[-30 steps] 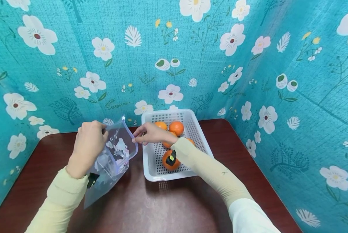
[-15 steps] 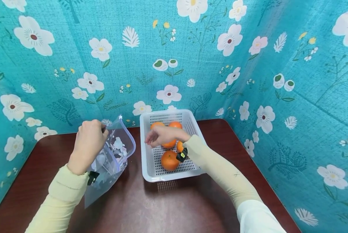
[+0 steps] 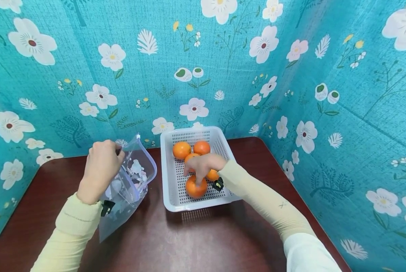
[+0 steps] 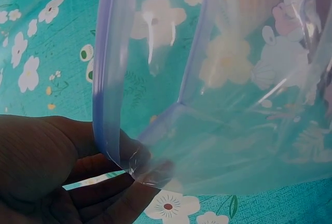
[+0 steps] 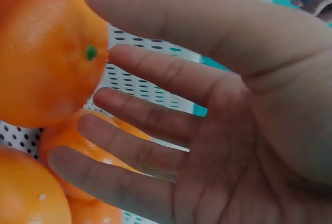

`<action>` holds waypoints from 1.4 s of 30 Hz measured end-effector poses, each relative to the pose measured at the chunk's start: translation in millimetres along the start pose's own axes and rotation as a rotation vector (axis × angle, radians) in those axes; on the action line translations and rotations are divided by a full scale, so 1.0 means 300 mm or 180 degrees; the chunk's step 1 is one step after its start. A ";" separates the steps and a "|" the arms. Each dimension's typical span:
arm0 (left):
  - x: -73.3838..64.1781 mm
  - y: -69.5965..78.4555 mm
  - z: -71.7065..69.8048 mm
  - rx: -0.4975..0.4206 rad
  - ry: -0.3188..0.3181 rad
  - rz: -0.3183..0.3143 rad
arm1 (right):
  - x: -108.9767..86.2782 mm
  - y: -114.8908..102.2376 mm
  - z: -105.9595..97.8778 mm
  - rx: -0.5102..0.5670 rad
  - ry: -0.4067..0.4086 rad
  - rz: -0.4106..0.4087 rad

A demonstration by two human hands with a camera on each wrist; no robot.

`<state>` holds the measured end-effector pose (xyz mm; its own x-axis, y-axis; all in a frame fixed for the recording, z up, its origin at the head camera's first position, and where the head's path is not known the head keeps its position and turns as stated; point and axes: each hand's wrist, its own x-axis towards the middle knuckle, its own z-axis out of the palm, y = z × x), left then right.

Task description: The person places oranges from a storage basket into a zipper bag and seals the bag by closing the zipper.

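My left hand (image 3: pixel 102 162) pinches the top corner of a clear zip bag (image 3: pixel 121 211) between thumb and fingers. In the left wrist view, the bag's purple zip edge (image 4: pixel 109 79) runs up from the pinched corner, and the bag's mouth gapes. White and pink printed figures decorate the plastic. Over the white basket (image 3: pixel 170 181), my right hand (image 3: pixel 204 165) reaches down with fingers spread. The right wrist view has its fingers straight and the thumb tip at the side of the nearest orange (image 5: pixel 46 53). Several more oranges (image 3: pixel 181 150) lie behind and beside it.
The basket with slotted walls stands on a dark red-brown table (image 3: pixel 175 245), right of the bag. A teal flowered cloth (image 3: pixel 155 75) hangs behind the table and along its right side.
My right hand has let go of the bag's edge and moved right and down over the basket to the front orange. My left hand keeps its hold on the bag.
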<state>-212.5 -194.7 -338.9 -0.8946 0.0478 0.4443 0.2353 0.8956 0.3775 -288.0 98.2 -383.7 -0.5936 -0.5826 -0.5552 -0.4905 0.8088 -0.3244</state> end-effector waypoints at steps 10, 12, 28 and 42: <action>-0.009 -0.008 0.005 -0.0054 0.0030 -0.0044 | 0.026 -0.004 0.037 -0.0159 -0.0136 0.0164; -0.010 -0.008 0.006 -0.0067 0.0043 -0.0058 | 0.030 -0.003 0.044 -0.0114 -0.0129 0.0211; -0.010 -0.012 0.008 -0.0126 0.0119 -0.0144 | 0.054 0.003 0.069 -0.0369 -0.0290 0.0188; -0.014 -0.019 0.013 -0.0169 0.0158 -0.0127 | 0.054 0.008 0.077 -0.0307 -0.0258 0.0210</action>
<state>-211.6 -198.4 -346.0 -0.8840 -0.0107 0.4673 0.2208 0.8716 0.4376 -284.0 92.4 -411.3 -0.5750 -0.5167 -0.6343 -0.5134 0.8315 -0.2120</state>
